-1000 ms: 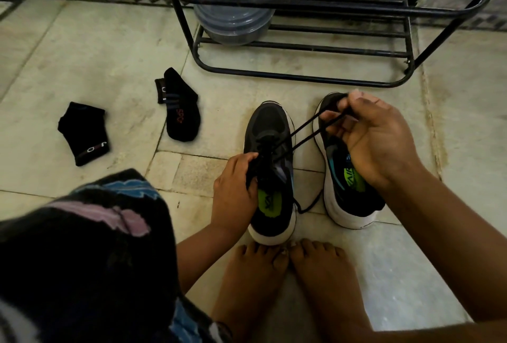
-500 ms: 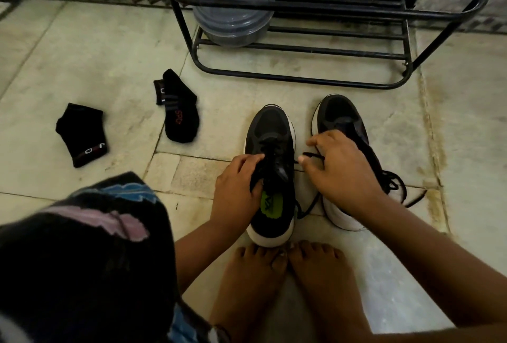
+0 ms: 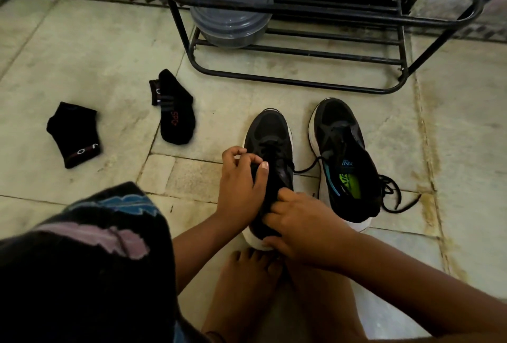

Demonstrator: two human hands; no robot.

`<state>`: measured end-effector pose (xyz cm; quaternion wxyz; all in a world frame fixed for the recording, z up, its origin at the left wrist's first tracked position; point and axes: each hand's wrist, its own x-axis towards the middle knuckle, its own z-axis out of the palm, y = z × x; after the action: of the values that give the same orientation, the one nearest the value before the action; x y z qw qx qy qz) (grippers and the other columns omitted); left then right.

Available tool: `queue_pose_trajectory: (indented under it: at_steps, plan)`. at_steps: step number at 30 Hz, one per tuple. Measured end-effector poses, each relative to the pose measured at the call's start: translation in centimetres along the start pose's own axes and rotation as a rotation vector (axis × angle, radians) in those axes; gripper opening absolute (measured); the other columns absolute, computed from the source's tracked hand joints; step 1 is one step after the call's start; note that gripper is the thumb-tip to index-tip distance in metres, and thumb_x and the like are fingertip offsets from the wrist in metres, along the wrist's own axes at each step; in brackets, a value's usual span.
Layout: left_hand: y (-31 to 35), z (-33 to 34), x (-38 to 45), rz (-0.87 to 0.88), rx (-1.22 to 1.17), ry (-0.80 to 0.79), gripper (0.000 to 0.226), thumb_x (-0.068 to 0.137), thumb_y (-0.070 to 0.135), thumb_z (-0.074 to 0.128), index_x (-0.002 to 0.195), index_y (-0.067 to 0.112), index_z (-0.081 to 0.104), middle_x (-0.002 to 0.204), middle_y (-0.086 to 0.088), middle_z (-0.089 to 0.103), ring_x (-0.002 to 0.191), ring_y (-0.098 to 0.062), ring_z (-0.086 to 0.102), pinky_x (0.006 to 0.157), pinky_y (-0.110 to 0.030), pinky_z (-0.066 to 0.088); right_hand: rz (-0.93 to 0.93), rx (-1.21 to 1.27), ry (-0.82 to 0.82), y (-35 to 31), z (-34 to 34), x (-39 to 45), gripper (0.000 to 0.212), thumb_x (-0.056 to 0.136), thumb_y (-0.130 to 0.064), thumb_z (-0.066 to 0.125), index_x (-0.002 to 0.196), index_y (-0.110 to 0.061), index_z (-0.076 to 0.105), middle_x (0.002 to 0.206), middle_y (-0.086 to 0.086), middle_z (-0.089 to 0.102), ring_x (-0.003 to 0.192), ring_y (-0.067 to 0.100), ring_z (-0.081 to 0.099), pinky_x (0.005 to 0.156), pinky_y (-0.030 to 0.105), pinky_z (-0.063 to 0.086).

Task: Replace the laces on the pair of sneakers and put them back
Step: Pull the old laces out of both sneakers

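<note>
Two black sneakers with white soles stand side by side on the tiled floor, toes pointing away from me. My left hand (image 3: 241, 178) grips the tongue and upper of the left sneaker (image 3: 270, 134). My right hand (image 3: 299, 222) holds that same sneaker at its heel, fingers curled into the opening. The right sneaker (image 3: 345, 161) stands free, its green insole showing. A black lace (image 3: 395, 197) trails over the right sneaker and lies loose on the floor to its right.
A black metal shoe rack (image 3: 301, 79) stands just beyond the sneakers, with a grey lidded container (image 3: 230, 10) on its lower shelf. Two black socks (image 3: 175, 112) (image 3: 75, 134) lie on the floor to the left. My bare feet (image 3: 247, 287) sit behind the left sneaker.
My right hand let go of the lace it was pulling taut up to the right and came down to the left sneaker's heel. The lace now lies slack over the right sneaker.
</note>
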<state>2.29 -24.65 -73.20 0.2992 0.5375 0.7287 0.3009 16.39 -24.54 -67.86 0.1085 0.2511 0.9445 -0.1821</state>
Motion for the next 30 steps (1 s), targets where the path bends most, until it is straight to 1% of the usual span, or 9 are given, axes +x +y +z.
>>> queue_pose_trajectory:
  at_steps: [5,9,13,17,19,23,26,28,30]
  plan:
    - [1.3,-0.6,1.4,-0.193,0.093,-0.128,0.006,0.089,0.032,0.057,0.091,0.027,0.055,0.125,0.001,0.037,0.121,-0.022,0.029,0.098,-0.03,0.029,0.029,-0.039,-0.058,-0.2,0.7,0.3,0.043,0.098,-0.046,0.033,0.13,-0.021,0.047,0.122,0.001,0.058,0.111,0.02,0.043,0.088,0.034,0.028]
    - [2.3,-1.6,1.8,-0.197,0.171,-0.185,0.01,0.092,0.038,0.052,0.093,0.03,0.058,0.125,0.003,0.039,0.123,-0.021,0.026,0.102,-0.035,0.031,0.077,-0.041,-0.064,-0.1,0.8,0.3,0.037,0.099,-0.046,0.032,0.125,-0.024,0.046,0.113,0.0,0.061,0.11,0.02,0.04,0.082,0.036,0.022]
    - [2.5,-2.5,2.6,-0.417,-0.137,-0.321,0.03,0.084,0.053,0.048,0.09,0.03,0.067,0.124,-0.006,0.052,0.122,-0.025,0.041,0.104,-0.043,0.039,0.109,-0.023,-0.097,-0.1,0.8,0.5,0.037,0.098,-0.047,0.031,0.123,-0.023,0.047,0.113,0.0,0.062,0.113,0.02,0.04,0.089,0.039,0.024]
    - [3.1,-4.5,3.1,-0.44,-0.298,-0.325,0.034,0.094,0.045,0.047,0.073,0.022,0.061,0.104,-0.001,0.065,0.109,-0.017,0.056,0.097,-0.029,0.03,0.12,-0.009,-0.083,0.1,0.7,0.2,0.04,0.098,-0.049,0.03,0.122,-0.022,0.046,0.112,0.002,0.062,0.113,0.02,0.04,0.09,0.039,0.023]
    - [3.6,-6.0,3.7,-0.436,-0.397,-0.285,0.042,0.098,0.041,0.04,0.063,0.021,0.052,0.081,0.004,0.065,0.099,-0.015,0.061,0.094,-0.034,0.025,0.123,0.003,-0.076,0.1,0.6,0.1,0.04,0.099,-0.049,0.029,0.123,-0.022,0.046,0.111,0.002,0.062,0.113,0.019,0.04,0.091,0.039,0.023]
    - [3.6,-8.5,4.6,-0.508,-0.675,-0.263,0.034,0.1,0.031,0.04,0.073,0.018,0.056,0.053,0.01,0.053,0.066,-0.008,0.065,0.083,-0.04,0.043,0.126,0.02,-0.093,0.1,0.5,0.2,0.04,0.099,-0.049,0.028,0.123,-0.022,0.047,0.112,0.001,0.061,0.112,0.018,0.037,0.092,0.039,0.023]
    - [3.6,-9.5,5.1,-0.59,-0.78,-0.24,0.031,0.1,0.026,0.044,0.082,0.008,0.062,0.05,0.006,0.043,0.039,-0.004,0.042,0.057,-0.03,0.055,0.116,0.041,-0.088,0.1,0.5,0.2,0.041,0.099,-0.049,0.028,0.121,-0.021,0.048,0.112,0.002,0.061,0.111,0.018,0.036,0.088,0.036,0.023]
    - [3.6,-10.0,5.2,-0.53,-0.557,-0.199,0.034,0.099,0.029,0.045,0.082,0.007,0.064,0.051,0.003,0.041,0.038,-0.006,0.032,0.041,-0.02,0.038,0.101,0.049,-0.078,0.2,0.5,0.3,0.042,0.099,-0.048,0.029,0.119,-0.019,0.05,0.111,0.003,0.061,0.11,0.018,0.037,0.081,0.032,0.02]
    - [2.9,-10.3,5.1,-0.269,0.107,-0.096,0.036,0.097,0.035,0.047,0.077,0.01,0.066,0.054,0.0,0.045,0.044,-0.011,0.037,0.044,-0.021,0.028,0.09,0.052,-0.077,0.3,0.6,0.4,0.042,0.099,-0.048,0.029,0.118,-0.018,0.052,0.111,0.004,0.061,0.108,0.018,0.038,0.077,0.03,0.019]
